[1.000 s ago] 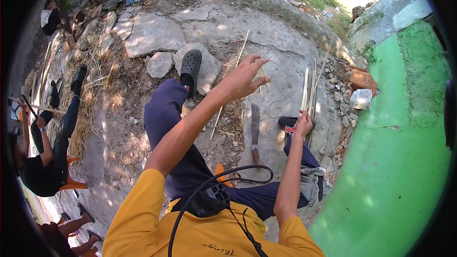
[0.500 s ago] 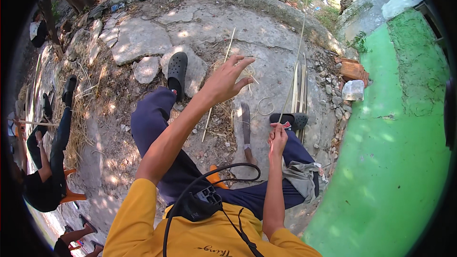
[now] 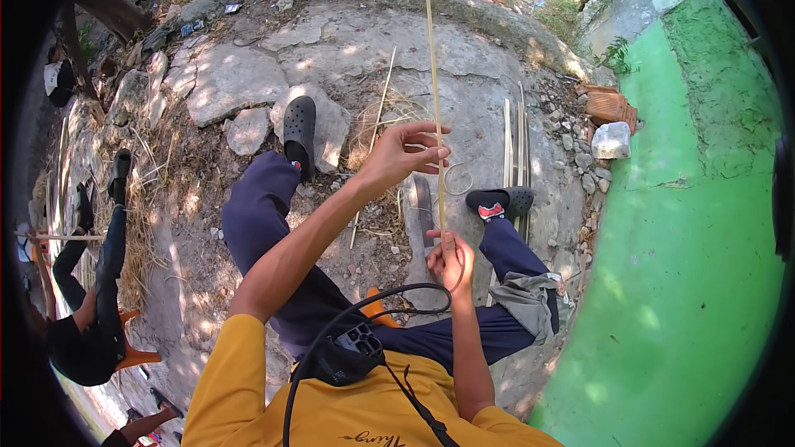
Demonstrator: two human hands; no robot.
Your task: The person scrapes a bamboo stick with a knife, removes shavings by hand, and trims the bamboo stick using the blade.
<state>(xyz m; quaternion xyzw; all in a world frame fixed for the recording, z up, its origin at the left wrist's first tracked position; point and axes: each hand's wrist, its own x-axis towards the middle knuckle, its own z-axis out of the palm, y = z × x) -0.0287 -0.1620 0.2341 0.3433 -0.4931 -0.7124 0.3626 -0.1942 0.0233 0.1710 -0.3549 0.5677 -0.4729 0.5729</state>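
Note:
A long, thin bamboo strip (image 3: 431,41) stands nearly upright in front of me, its upper end running out of the top of the view. My right hand (image 3: 453,263) is closed on its lower end, thumb pressed against it. Higher up, my left hand (image 3: 406,153) pinches the strip between thumb and curled fingers. Behind the strip, on the ground between my feet, lies a machete with a dark blade (image 3: 424,203); its handle is mostly hidden by my right hand. A thin ring of strip (image 3: 459,177) lies beside the blade.
Long pale strips (image 3: 508,136) lie beyond my right shoe (image 3: 500,200). Another thin stick (image 3: 383,95) lies near loose shavings. A green wall (image 3: 671,281) rises on the right, with rubble and a white block (image 3: 611,141) along it. A seated person (image 3: 87,339) is at far left.
The strip has swung left and stands straighter. My left hand has gone from spread fingers to pinching it. My right hand has moved left and slightly down, still holding the lower end.

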